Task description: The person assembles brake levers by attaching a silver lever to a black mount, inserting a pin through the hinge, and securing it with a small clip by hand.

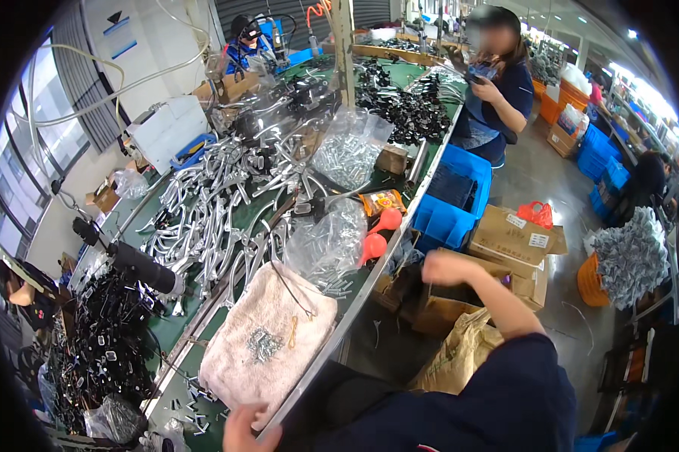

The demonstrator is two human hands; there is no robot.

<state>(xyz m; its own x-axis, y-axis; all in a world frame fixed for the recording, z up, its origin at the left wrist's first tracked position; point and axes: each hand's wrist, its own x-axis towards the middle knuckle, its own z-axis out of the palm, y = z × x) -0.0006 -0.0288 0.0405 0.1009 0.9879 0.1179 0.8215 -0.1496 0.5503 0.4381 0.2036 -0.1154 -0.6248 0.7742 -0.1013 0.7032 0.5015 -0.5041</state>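
Note:
My left hand (243,431) rests at the near table edge, by the lower border of a pale pink towel (238,361). Its thumb and fingers are apart, and I see nothing held in them. Small silvery metal parts (264,345) lie heaped on the towel beside a thin yellowish loop (292,331). A thin dark cable (290,290) crosses the towel's far part. My right hand (446,268) is off the table to the right, its fingers curled closed above open cardboard boxes (437,313). Whatever it may hold is hidden.
Silvery levers (204,218) pile up beyond the towel, near clear bags of metal pins (351,158). A black, cylindrical tool (143,267) juts over the left side. Blue bins (449,218) and a woven sack (460,350) flank the table. Another person (498,90) stands at the far right.

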